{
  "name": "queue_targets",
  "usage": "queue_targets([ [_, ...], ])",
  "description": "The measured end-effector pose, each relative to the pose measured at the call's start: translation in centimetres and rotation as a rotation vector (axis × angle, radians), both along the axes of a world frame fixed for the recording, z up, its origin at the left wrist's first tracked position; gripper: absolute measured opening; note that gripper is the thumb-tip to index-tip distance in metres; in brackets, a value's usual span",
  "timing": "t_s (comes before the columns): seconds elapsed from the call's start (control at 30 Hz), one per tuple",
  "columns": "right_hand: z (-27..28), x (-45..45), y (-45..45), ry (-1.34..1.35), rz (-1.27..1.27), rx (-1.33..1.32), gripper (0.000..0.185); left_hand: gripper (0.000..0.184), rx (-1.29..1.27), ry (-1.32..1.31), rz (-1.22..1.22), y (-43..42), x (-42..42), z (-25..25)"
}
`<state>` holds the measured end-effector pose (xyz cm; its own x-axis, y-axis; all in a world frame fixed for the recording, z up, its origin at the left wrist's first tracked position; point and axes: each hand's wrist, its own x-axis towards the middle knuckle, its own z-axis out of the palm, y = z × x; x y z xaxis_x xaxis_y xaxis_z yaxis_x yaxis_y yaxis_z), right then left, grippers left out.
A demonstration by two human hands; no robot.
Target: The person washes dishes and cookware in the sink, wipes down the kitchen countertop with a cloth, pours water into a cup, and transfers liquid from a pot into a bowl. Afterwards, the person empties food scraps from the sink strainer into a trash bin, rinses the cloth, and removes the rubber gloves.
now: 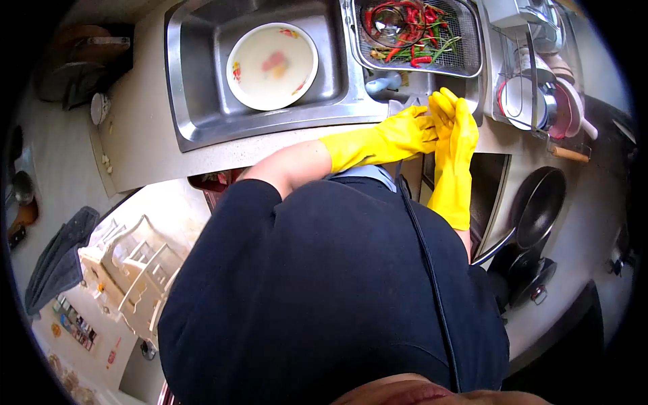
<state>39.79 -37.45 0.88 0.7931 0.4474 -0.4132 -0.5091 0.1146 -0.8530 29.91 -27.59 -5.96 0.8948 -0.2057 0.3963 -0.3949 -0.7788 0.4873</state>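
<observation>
Both my hands wear yellow rubber gloves, in front of my body at the sink's near edge. My left hand reaches across from the left, its fingers slightly apart, with the tips against the side of the right glove. My right hand points up and away, fingers stretched out and close together. No object shows in either hand. Just beyond them, a blue-grey item lies in the narrow part of the sink. Above it sits a wire basket with red and green chili peppers and a clear glass bowl.
A white floral basin of cloudy liquid stands in the steel sink. A dish rack with bowls is at the right. Lower right is a black wok with pans below it. A grey cloth hangs at the left.
</observation>
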Motion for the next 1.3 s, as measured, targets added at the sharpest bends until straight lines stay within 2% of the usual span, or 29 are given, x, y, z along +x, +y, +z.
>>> queue_targets([
  [0.03,0.2,-0.2,-0.4,-0.008,-0.021,-0.016,0.049,0.046,-0.001,-0.007,-0.007,0.3,0.2,-0.2],
  [0.1,-0.1,-0.2,-0.7,-0.013,-0.06,-0.011,0.049,0.037,-0.735,0.294,0.076,1.6,0.1,-0.1],
  [0.13,-0.2,-0.2,-0.7,-0.01,-0.091,-0.005,0.049,0.038,-0.211,0.103,0.162,3.5,-1.3,-0.5],
  [0.2,-0.3,-0.5,-0.3,-0.018,-0.109,-0.008,0.05,0.038,-0.182,0.071,0.234,6.5,-5.2,-0.7],
  [0.27,-0.7,-0.8,0.0,-0.026,-0.076,-0.001,0.05,0.047,-0.024,0.113,0.234,8.6,-9.4,0.1],
  [0.33,-1.0,-0.4,0.8,-0.046,-0.066,0.007,0.05,0.05,-0.148,0.222,0.272,10.9,-14.4,-1.6],
  [0.47,-0.5,0.3,2.9,-0.054,-0.136,0.089,0.049,0.058,-0.041,0.362,0.396,17.2,-24.0,0.9],
  [0.57,-2.1,-0.1,5.3,-0.04,-0.101,0.085,0.05,0.056,0.039,0.554,0.515,21.8,-32.1,2.6],
  [0.63,-5.6,1.8,4.7,0.0,0.1,0.267,0.054,0.055,0.106,0.577,0.546,24.4,-36.3,2.4],
  [0.7,-4.9,-0.3,6.4,-0.007,0.085,0.191,0.057,0.052,0.27,0.552,0.505,27.1,-39.1,2.8],
  [0.73,-4.2,-1.6,7.4,-0.009,0.078,0.152,0.059,0.052,0.274,0.557,0.52,28.4,-39.8,2.7],
  [0.8,-3.7,-3.9,9.9,0.012,0.142,0.183,0.058,0.051,0.442,0.589,0.454,31.1,-40.5,1.9],
  [0.83,-3.7,-5.0,11.0,0.012,0.167,0.199,0.058,0.052,0.427,0.604,0.485,32.2,-40.0,1.6],
  [0.93,-2.6,-8.9,14.1,0.04,0.136,-0.033,0.054,0.051,0.537,0.575,0.579,35.7,-37.0,0.7],
  [0.97,-2.7,-9.7,14.5,0.045,0.199,-0.061,0.053,0.053,0.628,0.52,0.617,37.0,-35.6,0.4],
  [1.0,-3.3,-10.2,14.9,0.051,0.262,-0.09,0.051,0.053,0.624,0.507,0.589,38.5,-34.6,0.3],
  [1.07,-3.3,-11.6,15.3,0.003,0.468,-0.193,0.052,0.056,0.546,0.445,0.758,41.9,-32.6,-0.5],
  [1.13,-4.2,-12.9,16.1,0.086,0.564,-0.169,0.046,0.057,0.564,0.405,0.831,46.1,-31.2,-2.7],
  [1.17,-5.9,-13.5,16.1,0.059,0.569,-0.111,0.046,0.057,0.554,0.375,0.775,47.9,-30.0,-3.4],
  [1.23,-4.0,-14.6,16.3,-0.077,0.601,-0.106,0.036,0.056,0.597,0.322,0.813,51.1,-27.7,-4.1],
  [1.3,-3.7,-15.7,16.6,-0.028,0.574,-0.107,0.035,0.056,0.625,0.283,0.831,55.3,-26.7,-5.6],
])
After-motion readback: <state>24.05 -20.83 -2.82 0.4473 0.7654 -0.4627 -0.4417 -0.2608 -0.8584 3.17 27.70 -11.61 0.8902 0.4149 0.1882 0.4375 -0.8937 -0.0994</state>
